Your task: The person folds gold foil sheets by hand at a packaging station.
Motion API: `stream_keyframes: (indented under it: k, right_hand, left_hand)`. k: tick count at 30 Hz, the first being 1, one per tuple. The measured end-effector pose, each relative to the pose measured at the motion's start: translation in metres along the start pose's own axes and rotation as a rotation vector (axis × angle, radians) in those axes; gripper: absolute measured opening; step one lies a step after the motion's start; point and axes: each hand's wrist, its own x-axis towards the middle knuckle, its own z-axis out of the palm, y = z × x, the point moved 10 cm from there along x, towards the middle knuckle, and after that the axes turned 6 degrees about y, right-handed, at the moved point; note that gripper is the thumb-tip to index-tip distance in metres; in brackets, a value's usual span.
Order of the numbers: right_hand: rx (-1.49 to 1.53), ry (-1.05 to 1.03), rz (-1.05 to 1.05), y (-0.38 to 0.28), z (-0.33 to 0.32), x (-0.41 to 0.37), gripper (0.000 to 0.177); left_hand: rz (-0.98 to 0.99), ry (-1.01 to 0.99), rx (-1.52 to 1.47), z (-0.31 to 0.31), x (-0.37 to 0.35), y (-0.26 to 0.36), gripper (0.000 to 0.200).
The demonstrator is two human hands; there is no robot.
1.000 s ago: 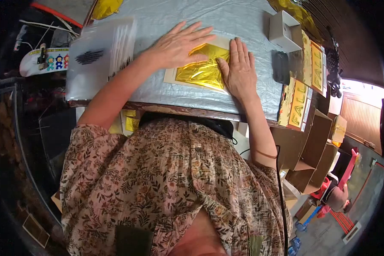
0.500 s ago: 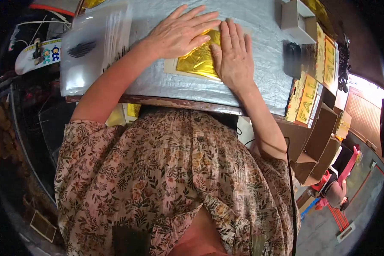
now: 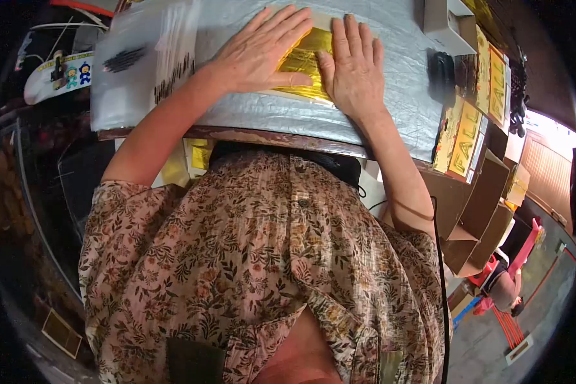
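A shiny gold foil packet or sheet (image 3: 304,63) lies flat on the table, with a pale edge showing along its near side. Resting on its left side is my left hand (image 3: 262,54), fingers stretched out and thumb spread over the foil. My right hand (image 3: 356,73) lies flat along the right edge, its fingers pointing away from me and its thumb on the foil. Both palms face down and hide the foil's sides. Neither hand grasps anything.
A silvery wrinkled cover (image 3: 262,121) spans the table. Clear plastic bags (image 3: 131,83) lie at left. To the right are a white box (image 3: 445,29), a dark object (image 3: 440,77), printed packs marked "FALL" (image 3: 465,144) and cardboard boxes (image 3: 483,198). Another person (image 3: 505,288) is at far right.
My left hand has slid left and slightly nearer, its thumb spreading away from the fingers. More of the foil's middle shows between my hands. My right hand has barely moved.
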Motion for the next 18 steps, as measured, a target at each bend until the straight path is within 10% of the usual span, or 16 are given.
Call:
stream_keyframes:
  k: [7, 9, 18]
  right_hand:
    - [-0.004, -0.045, 0.066, 0.05, -0.002, -0.015, 0.065]
    - [0.016, -0.041, 0.081, 0.064, -0.004, -0.017, 0.065]
    - [0.39, -0.075, 0.138, 0.101, 0.004, -0.009, 0.048]
  left_hand:
    - [-0.057, -0.023, 0.024, 0.017, 0.002, -0.025, 0.079]
    - [-0.13, 0.0, -0.475, 0.011, 0.009, -0.049, 0.058]
    - [-0.197, -0.071, -0.177, -0.005, 0.057, -0.106, 0.026]
